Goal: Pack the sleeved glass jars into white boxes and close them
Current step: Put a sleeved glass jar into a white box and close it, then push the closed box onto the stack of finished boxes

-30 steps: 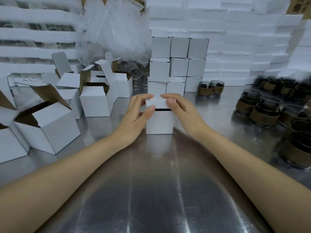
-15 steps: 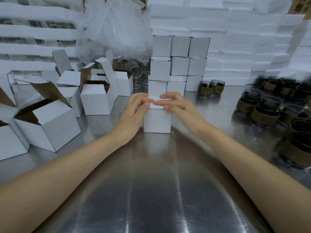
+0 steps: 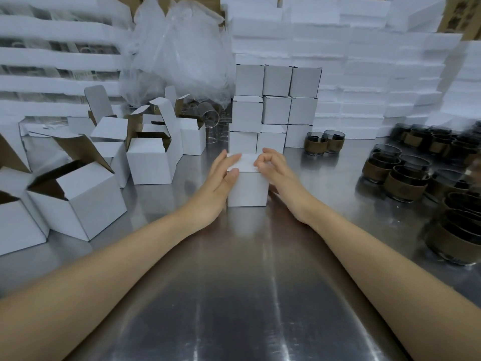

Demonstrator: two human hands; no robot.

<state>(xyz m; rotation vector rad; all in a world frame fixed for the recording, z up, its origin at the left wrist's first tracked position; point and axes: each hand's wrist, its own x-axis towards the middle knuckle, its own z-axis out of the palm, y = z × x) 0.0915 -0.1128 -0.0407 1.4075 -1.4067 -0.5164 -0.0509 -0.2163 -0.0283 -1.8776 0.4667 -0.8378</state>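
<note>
Where a dark slot gaped under the lid a second ago, the small white cardboard box [image 3: 247, 188] now shows a flat, flush top. The tuck flap looks home.

Left hand [image 3: 221, 178]: fingers straight and laid over the box's top left edge, thumb flat on the front face. It is steadying the box, not clasping it. Half a second back these fingers pressed nearer the lid's middle; they have slid outward.

Right hand [image 3: 273, 168]: fingers bent, tips on the lid's right edge. The thumb is hidden, so I cannot tell whether it nips the side wall or only rests there.

The box stands upright on the brushed steel bench [image 3: 234, 295], centre, just in front of the stack of closed white boxes [image 3: 276, 108]. The jar presumably inside is not visible.

Judgement: this unit is closed, and the likely next step is to add it to the stack.

Further out:
- Two smoked glass jars with brown sleeves [image 3: 325, 143] stand beside the stack, to its right.
- A larger crowd of sleeved jars [image 3: 403, 178] waits at far right, so plenty remains to pack.
- Open white boxes with raised flaps [image 3: 151, 162] stand to the left.
- A crumpled clear plastic bag [image 3: 182, 48] lies behind those.
- White foam sheets [image 3: 364, 74] are piled along the back.
</note>
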